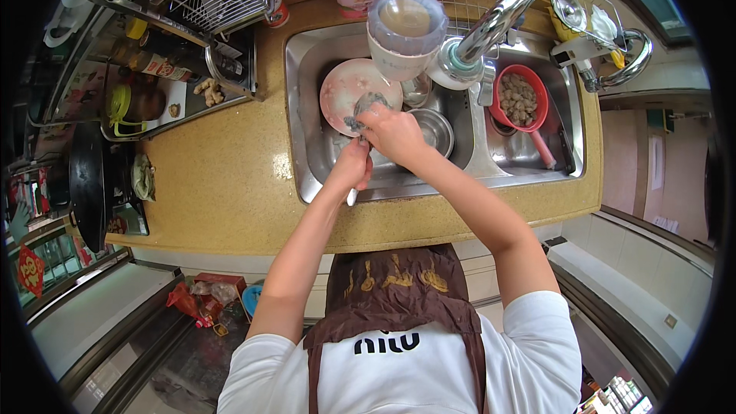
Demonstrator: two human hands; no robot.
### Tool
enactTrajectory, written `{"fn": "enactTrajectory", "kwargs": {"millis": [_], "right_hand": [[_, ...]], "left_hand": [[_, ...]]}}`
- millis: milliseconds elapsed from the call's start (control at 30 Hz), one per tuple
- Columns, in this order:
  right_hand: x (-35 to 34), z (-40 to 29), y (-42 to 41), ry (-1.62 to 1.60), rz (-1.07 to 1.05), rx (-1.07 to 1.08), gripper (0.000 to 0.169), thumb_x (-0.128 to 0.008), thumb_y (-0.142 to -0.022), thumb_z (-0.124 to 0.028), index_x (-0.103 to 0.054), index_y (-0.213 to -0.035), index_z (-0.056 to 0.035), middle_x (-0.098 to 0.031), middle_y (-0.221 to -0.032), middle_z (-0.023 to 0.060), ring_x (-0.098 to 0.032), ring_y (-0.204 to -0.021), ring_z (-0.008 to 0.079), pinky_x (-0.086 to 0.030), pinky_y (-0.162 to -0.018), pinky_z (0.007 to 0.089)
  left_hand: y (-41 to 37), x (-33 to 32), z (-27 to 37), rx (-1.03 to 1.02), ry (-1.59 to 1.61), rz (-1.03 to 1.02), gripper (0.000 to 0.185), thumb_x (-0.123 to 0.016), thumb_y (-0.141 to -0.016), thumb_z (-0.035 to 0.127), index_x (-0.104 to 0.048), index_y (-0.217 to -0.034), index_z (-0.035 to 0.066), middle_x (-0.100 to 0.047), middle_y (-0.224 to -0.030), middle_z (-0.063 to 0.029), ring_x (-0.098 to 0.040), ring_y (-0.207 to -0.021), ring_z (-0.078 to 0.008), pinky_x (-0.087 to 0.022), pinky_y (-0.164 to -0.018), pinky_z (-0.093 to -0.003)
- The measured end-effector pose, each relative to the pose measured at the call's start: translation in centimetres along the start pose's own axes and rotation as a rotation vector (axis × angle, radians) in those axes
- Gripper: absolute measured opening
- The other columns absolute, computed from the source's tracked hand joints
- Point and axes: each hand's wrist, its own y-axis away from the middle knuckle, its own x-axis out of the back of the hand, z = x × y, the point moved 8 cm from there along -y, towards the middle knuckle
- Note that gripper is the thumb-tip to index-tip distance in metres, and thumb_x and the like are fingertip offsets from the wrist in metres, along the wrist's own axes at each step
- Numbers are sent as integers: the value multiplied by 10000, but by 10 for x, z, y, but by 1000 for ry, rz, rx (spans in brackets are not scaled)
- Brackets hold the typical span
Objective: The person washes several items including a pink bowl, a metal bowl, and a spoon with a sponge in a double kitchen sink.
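Note:
Over the left basin of the steel sink (306, 144), my left hand (352, 164) grips a metal utensil by its handle (352, 198), whose tip sticks out below the fist. My right hand (399, 133) pinches a grey scrubbing cloth or pad (368, 104) against the utensil's upper part. Fingers and the grey material hide the utensil's head, so its kind is unclear. Just beyond my hands, a pale pink patterned plate (339, 89) leans in the basin. A round steel bowl (440, 129) sits to the right, partly behind my right forearm.
A chrome faucet (500, 17) with a white filter unit (402, 60) overhangs the sink. In the right basin are a red strainer (542, 89) of small shellfish (517, 100) and a knife (566, 146). A condiment rack (230, 69) and a black wok (89, 184) stand left.

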Motion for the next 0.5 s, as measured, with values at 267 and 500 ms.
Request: {"fn": "enactTrajectory", "kwargs": {"millis": [267,500], "right_hand": [[-4,24,-6,83,30,-97,201,-610,-695,-205,-567,-880,-139,-554,-795,70,-592,-635,258,-480,-534,359],[14,2,-12,107,125,50,206,-597,-713,-226,-543,-887,-128,-542,-789,61,-596,-610,225,-486,-519,328]], "left_hand": [[-3,-5,1,-29,-40,-71,268,-291,-920,280,-437,-989,65,-396,-563,-22,-342,-384,-103,-249,-305,-250],[11,-10,14,-33,-39,-58,201,-334,-924,293,-397,-957,105,-361,-591,11,-269,-401,-61,-219,-327,-203]]}}
